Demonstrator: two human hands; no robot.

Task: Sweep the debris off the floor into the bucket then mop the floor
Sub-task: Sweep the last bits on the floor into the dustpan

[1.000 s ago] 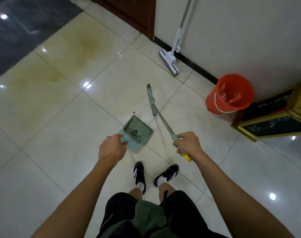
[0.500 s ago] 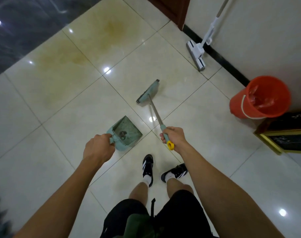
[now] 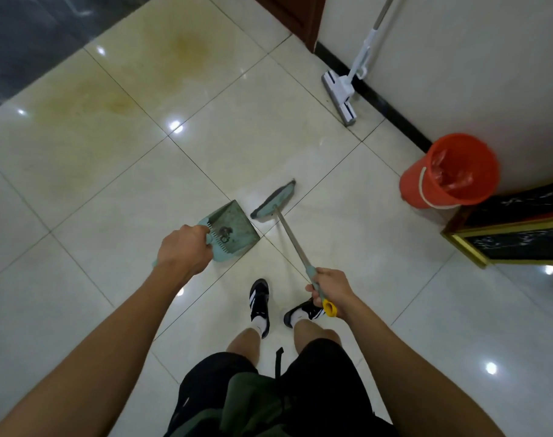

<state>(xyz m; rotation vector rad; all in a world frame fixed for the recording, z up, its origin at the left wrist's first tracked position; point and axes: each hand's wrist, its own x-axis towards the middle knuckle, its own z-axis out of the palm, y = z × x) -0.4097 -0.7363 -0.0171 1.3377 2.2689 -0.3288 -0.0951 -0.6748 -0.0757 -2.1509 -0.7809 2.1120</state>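
My left hand [image 3: 183,249] grips the handle of a teal dustpan [image 3: 234,231] held over the tiled floor, with dark debris [image 3: 224,234] lying in its pan. My right hand [image 3: 330,291] holds the teal and yellow grip of a broom [image 3: 292,238]. The broom's teal head [image 3: 275,201] sits just right of the dustpan's open edge. An orange bucket [image 3: 426,187] lined with a red bag stands at the right by the wall. A white flat mop [image 3: 341,93] leans against the wall at the back.
Yellowish stains [image 3: 186,47] mark the cream tiles at the upper left, near a dark floor area. A black and gold cabinet [image 3: 515,238] stands right of the bucket. A brown door frame [image 3: 297,17] is at the top. My feet in black shoes [image 3: 259,302] are below the hands.
The broom head has swung in from farther out to sit beside the dustpan's edge. My right hand has drawn back toward my body. The view has shifted, so the bucket appears nearer the frame's right.
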